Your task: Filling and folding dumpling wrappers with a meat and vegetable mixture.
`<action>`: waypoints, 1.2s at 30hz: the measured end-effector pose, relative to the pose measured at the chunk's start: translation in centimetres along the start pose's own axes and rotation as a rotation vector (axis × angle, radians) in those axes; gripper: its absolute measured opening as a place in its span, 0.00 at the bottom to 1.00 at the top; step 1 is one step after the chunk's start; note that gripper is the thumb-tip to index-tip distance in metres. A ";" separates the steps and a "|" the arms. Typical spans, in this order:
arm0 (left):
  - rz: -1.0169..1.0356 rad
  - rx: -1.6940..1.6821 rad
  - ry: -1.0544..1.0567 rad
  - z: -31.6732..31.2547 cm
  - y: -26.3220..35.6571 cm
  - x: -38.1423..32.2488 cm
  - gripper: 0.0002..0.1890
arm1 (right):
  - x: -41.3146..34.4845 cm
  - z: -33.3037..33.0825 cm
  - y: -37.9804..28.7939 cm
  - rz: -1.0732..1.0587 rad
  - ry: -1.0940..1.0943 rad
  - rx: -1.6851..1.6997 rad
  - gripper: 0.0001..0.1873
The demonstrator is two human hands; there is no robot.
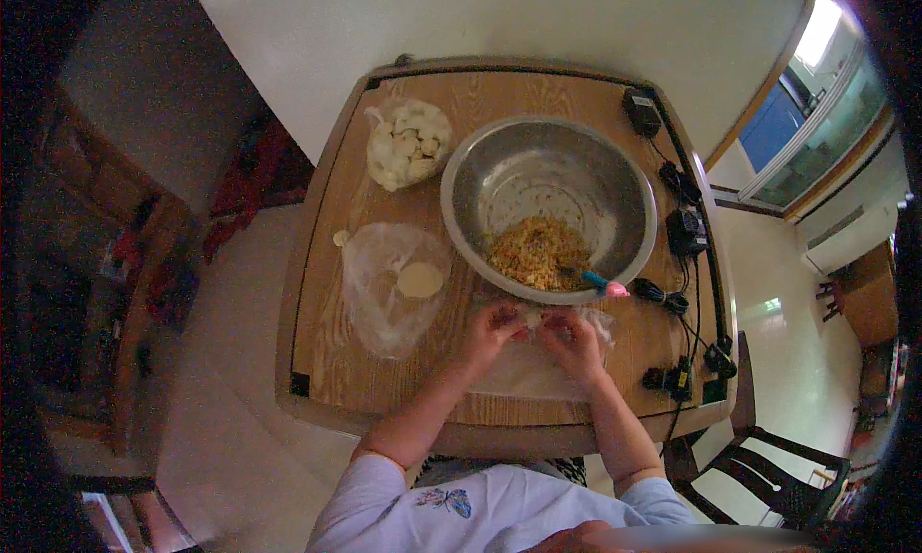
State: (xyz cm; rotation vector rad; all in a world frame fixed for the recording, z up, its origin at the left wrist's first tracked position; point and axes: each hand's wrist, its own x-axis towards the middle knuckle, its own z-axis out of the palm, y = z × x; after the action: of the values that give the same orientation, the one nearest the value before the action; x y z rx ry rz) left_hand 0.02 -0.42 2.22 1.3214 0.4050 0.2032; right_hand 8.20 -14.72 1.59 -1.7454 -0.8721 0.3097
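My left hand [497,331] and my right hand [576,340] meet just in front of the large metal bowl [458,244]. Between their bent fingers is a small pale piece, apparently dough [534,318], mostly covered by the fingertips. A clear plastic sheet [529,373] lies on the table below both hands. Inside the bowl, a chopped yellow-brown filling [536,250] is heaped on the near side. A utensil with a blue and pink handle [603,283] rests in it, its handle over the rim. Left of my hands, a flat pale dough round [420,280] lies on a clear plastic bag [382,326].
A plastic bag of pale dough pieces [409,146] sits at the table's back left. One small pale piece [341,238] lies near the left edge. Black power adapters [686,232] and coiled cables [661,296] run along the right side. A dark chair [763,474] stands at right.
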 end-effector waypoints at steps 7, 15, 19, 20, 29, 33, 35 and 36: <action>0.101 -0.247 0.108 -1.3 0.5 -0.1 0.09 | -0.1 0.0 -0.5 0.132 0.010 0.210 0.10; 0.200 -0.159 0.189 -5.4 5.2 0.1 0.10 | 0.2 -0.2 -0.4 0.071 0.025 0.136 0.09; 0.222 0.031 0.283 -9.6 6.9 3.5 0.10 | 0.1 0.3 0.2 0.215 0.044 0.354 0.07; 0.216 0.045 0.279 -9.8 7.7 4.1 0.09 | 0.1 0.3 0.2 0.196 0.049 0.248 0.07; 0.289 0.124 0.331 -14.6 11.7 13.9 0.10 | -0.1 0.7 2.2 0.002 0.036 0.141 0.07; 0.305 0.077 0.306 -15.2 13.3 13.4 0.11 | -0.1 0.2 2.2 0.064 0.018 0.117 0.07; 0.345 0.044 0.389 -15.0 13.6 12.1 0.10 | -0.3 -0.2 3.5 0.321 0.064 0.524 0.06; 0.398 0.017 0.491 -15.7 13.9 11.1 0.10 | -0.4 -0.2 3.2 0.323 0.063 0.525 0.06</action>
State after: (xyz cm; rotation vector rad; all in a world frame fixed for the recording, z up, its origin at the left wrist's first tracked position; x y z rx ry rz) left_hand 4.99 21.17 10.79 1.3548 0.5524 0.8690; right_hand 9.36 -15.56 -1.36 -1.3846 -0.4068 0.6328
